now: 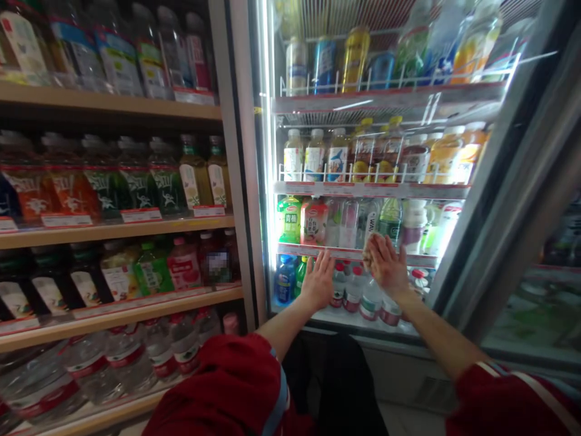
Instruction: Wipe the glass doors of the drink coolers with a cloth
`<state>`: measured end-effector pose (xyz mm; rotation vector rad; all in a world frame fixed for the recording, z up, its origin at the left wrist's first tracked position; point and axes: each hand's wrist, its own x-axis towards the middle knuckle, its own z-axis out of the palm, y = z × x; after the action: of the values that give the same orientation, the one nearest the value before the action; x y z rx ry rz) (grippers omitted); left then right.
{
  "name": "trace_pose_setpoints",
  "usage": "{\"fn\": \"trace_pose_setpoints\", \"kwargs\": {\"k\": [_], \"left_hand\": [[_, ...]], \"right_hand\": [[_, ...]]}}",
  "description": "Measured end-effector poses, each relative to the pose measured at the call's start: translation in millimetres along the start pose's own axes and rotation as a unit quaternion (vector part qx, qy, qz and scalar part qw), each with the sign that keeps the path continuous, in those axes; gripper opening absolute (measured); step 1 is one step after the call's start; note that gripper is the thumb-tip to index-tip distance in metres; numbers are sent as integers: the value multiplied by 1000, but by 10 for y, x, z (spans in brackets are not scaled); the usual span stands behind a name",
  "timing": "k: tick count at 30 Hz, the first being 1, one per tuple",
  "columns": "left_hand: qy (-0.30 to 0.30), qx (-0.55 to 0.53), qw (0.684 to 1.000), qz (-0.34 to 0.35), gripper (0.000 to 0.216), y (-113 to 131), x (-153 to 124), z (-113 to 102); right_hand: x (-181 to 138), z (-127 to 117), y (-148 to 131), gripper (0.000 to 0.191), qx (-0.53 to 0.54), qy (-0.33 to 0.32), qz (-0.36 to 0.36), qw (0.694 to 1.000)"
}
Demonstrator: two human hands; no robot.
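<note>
A lit drinks fridge stands in front of me, and reflections show on its glass door (354, 104). My right hand (390, 269) is raised before the lower shelves with a crumpled brownish cloth (368, 253) under its fingers, apparently against the glass. To its left, my left hand (320, 281) has its fingers stretched out and holds nothing; it looks laid flat on the glass, though contact is hard to tell. Behind the hands are clear bottles with red caps (353, 287), a blue bottle (285, 280) and a shelf edge with a red price strip (345, 252).
Wooden shelves (190, 225) full of bottled drinks stand close on the left. The fridge's metal frame (494, 212) slants along the right. Cans (355, 59) and more bottles fill the fridge's upper shelves. My knees (347, 375) are close below the fridge door.
</note>
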<state>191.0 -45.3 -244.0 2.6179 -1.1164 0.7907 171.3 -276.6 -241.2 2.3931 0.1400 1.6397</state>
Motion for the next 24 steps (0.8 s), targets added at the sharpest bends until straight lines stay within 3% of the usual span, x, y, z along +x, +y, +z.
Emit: {"fn": "trace_pose_setpoints", "kwargs": {"k": [4, 12, 18, 24], "left_hand": [[-1, -5, 1000, 17, 59, 124, 53, 35], [-12, 13, 998, 58, 57, 388, 222, 3], [0, 13, 995, 100, 61, 607, 389, 67], [1, 6, 991, 132, 63, 819, 465, -20]], "right_hand": [[139, 19, 103, 48, -7, 29, 41, 999], [-224, -50, 160, 48, -23, -20, 28, 999], [-80, -113, 424, 49, -39, 4, 90, 995], [-377, -155, 423, 46, -37, -33, 97, 994]]}}
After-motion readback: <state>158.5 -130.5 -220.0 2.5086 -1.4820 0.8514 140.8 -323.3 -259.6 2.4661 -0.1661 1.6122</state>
